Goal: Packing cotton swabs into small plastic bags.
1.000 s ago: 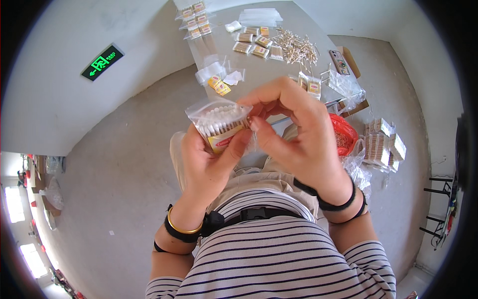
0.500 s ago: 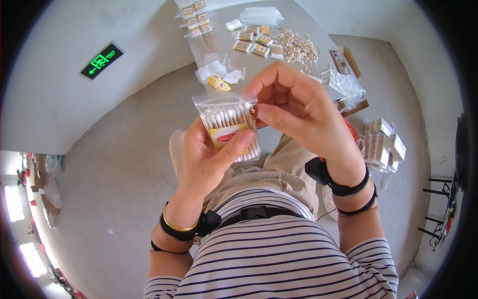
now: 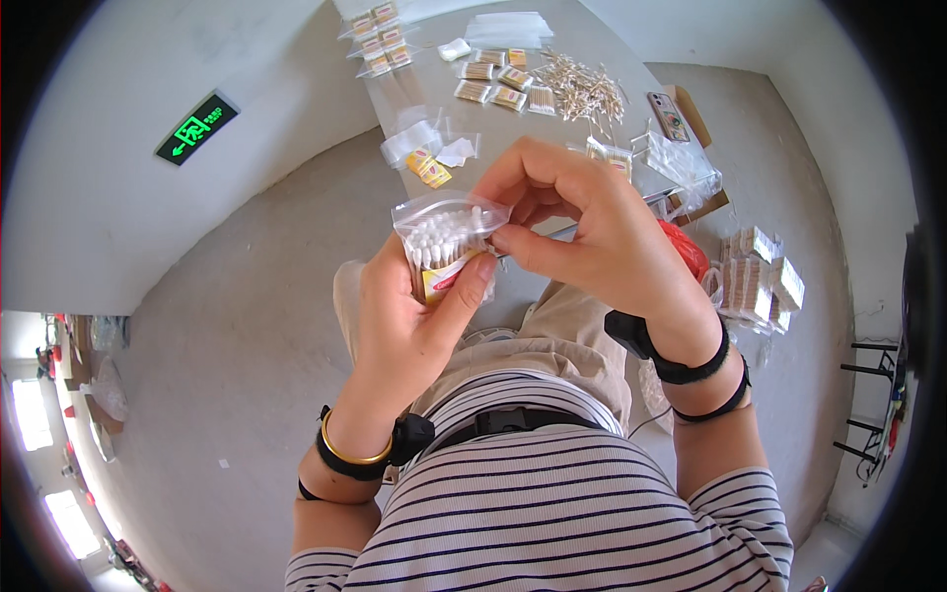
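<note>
My left hand (image 3: 409,306) grips a clear zip bag of cotton swabs (image 3: 444,237) from below, its thumb across the yellow and red label. White swab tips fill the bag under its zip edge. At the bag's upper right edge, my right hand (image 3: 577,212) is closed in a pinch on the plastic, fingers curled. The bag tilts so that its top faces me. Beyond it on the table lie yellow label cards (image 3: 428,169) and clear empty bags (image 3: 414,138).
The grey table (image 3: 395,94) bears a pile of loose swabs (image 3: 582,89), several swab packs (image 3: 508,97), filled bags (image 3: 380,39) and a phone (image 3: 669,116). Clear plastic bags (image 3: 681,163) hang over its right edge. Stacked swab packs (image 3: 755,281) and a red bag (image 3: 686,247) are at the right.
The bag has tipped, its top now turned toward me and more swab tips showing. My right hand has shifted slightly down along the bag's upper right edge.
</note>
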`<state>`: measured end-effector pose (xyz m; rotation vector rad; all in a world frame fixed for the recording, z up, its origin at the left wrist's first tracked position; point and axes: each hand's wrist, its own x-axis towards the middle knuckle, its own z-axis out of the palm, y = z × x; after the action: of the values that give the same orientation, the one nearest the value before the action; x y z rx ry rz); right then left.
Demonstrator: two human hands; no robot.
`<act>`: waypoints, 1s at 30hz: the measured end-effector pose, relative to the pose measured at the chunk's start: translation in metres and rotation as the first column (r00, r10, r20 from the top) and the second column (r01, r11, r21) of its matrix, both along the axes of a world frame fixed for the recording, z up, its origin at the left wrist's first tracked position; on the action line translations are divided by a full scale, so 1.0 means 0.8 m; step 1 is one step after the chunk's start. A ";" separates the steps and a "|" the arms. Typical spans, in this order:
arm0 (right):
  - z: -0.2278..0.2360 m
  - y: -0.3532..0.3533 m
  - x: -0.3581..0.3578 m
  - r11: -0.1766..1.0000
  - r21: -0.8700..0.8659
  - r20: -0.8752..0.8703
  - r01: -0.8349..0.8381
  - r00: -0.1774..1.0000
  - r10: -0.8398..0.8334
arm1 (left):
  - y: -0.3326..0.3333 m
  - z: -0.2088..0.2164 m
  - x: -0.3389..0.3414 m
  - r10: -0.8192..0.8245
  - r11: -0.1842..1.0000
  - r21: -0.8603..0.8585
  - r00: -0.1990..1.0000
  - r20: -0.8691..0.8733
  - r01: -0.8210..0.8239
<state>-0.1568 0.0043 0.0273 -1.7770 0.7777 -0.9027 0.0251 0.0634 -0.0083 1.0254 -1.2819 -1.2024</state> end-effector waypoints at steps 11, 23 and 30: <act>-0.010 0.001 -0.001 0.989 0.144 0.038 -0.031 0.999 0.026 | -0.002 -0.011 0.004 0.086 0.985 -0.157 0.992 0.095 -0.071; -0.005 0.012 -0.010 0.994 -0.111 0.093 -0.006 0.996 0.016 | -0.007 -0.006 0.017 -0.092 0.992 0.076 0.993 -0.069 0.097; -0.012 0.015 -0.016 0.977 -0.211 0.051 0.040 0.998 -0.030 | -0.005 -0.008 0.004 -0.079 0.993 0.070 0.985 -0.154 0.090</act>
<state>-0.1692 0.0166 0.0175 -1.9237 0.7056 -1.0808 0.0281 0.0596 -0.0147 0.9235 -1.1779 -1.3772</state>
